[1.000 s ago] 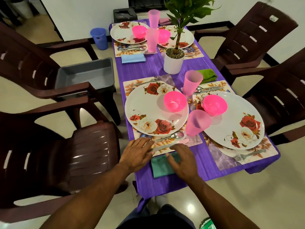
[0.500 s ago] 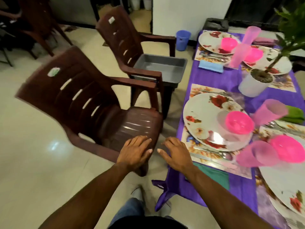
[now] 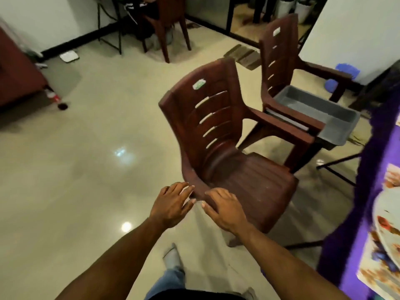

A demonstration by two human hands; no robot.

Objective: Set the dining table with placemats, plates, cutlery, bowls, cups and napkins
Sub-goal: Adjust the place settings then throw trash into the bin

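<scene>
- The dining table (image 3: 368, 213), under its purple cloth, shows only as a strip at the right edge of the view; a plate (image 3: 387, 221) on a placemat (image 3: 376, 276) lies on it, both blurred. It stands just right of the near brown chair (image 3: 233, 161).
- The step in hand seems to be to move this chair, perhaps to put it straight at its place. To do it well, I would take it by the seat edge and an armrest, and slide it slowly, so it does not hit the table and shake the setting.
- The left hand (image 3: 171, 204) is relaxed with spread fingers and holds nothing; it hovers just left of the chair's front corner.
- The right hand (image 3: 225, 210) is also loose and empty, over the seat's front edge; if it touches the seat I cannot tell.
- Behind this chair a second chair (image 3: 279, 68) carries a grey bin (image 3: 333, 126).
</scene>
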